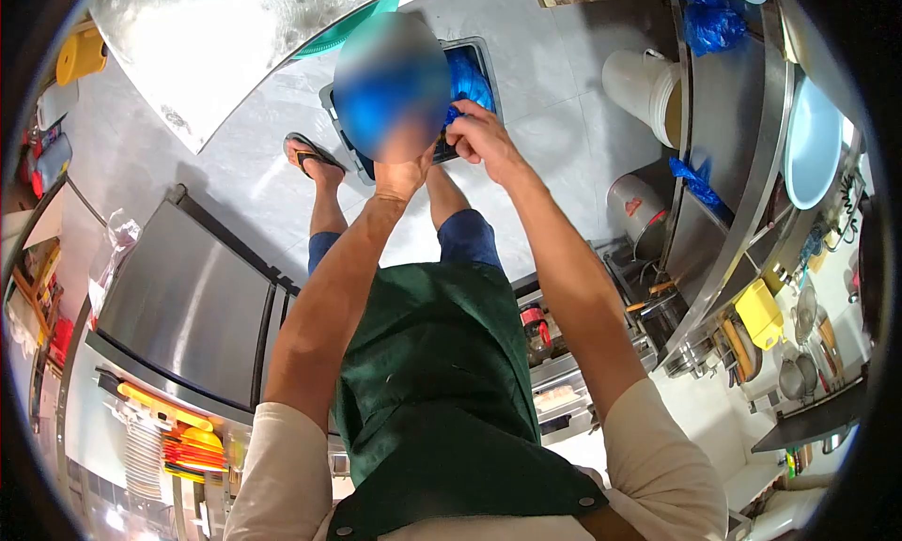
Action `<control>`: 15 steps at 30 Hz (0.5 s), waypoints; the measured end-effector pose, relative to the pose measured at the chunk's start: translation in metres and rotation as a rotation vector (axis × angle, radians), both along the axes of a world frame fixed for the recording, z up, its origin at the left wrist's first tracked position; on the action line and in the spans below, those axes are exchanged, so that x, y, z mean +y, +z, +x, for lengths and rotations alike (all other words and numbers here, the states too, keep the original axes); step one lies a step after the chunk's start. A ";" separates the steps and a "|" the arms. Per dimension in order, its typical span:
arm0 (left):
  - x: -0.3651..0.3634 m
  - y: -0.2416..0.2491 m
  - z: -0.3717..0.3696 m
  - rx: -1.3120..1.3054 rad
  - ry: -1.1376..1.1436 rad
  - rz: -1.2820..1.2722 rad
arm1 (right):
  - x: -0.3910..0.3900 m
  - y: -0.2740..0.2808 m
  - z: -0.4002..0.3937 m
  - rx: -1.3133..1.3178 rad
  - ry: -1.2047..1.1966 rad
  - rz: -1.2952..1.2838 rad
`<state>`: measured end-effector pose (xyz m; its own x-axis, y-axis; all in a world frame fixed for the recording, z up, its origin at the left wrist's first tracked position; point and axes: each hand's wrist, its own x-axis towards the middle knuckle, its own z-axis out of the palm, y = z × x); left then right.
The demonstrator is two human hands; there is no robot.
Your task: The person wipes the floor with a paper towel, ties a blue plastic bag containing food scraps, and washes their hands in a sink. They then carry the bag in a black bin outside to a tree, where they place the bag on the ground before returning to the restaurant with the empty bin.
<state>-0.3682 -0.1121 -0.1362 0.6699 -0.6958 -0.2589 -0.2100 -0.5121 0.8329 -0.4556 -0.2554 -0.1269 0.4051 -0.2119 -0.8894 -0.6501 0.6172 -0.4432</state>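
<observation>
At the far left a yellow container [81, 54] sits high by the edge, and below it a steel cabinet [188, 301] stands with a rack of orange and yellow utensils [183, 442] under it. A broad steel desk [216, 43] slants across the top left, with a green basin [343, 34] showing behind its edge. On the tiled floor a sandalled foot [315, 161] stands just left of a grey bin [470, 57] lined with a blue bag [470, 81]. The person, in a green apron [442, 391], holds both arms out over that bin. The left hand [404, 175] reaches up to a round object hidden by a blur; whether its grip is closed cannot be told. The right hand [484, 137] is just beside it, its grip pinched shut on the blue bag at the bin's rim. Further right a white bucket [644, 85] stands on the floor near a steel pot [639, 208]. A curved steel shelf [733, 128] follows, with more blue plastic [705, 20] above it, a pale blue plate [813, 142] on its far side and a yellow box [759, 314] lower down among hanging strainers [799, 372].
</observation>
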 end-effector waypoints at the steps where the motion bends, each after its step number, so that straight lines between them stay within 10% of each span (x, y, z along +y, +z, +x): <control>1: 0.000 0.002 0.001 -0.018 -0.029 0.014 | -0.005 0.010 0.003 0.009 -0.025 0.084; 8: -0.006 0.010 0.014 -0.240 -0.178 0.000 | -0.010 -0.002 0.017 0.101 0.744 -0.904; 15: 0.034 -0.042 0.003 -0.234 0.074 0.246 | -0.027 -0.044 -0.002 0.315 0.604 -1.119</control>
<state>-0.3657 -0.0777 -0.1785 0.7773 -0.5790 -0.2461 -0.3354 -0.7124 0.6164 -0.4578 -0.2823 -0.1708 0.5041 -0.7520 -0.4248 -0.8620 -0.4071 -0.3021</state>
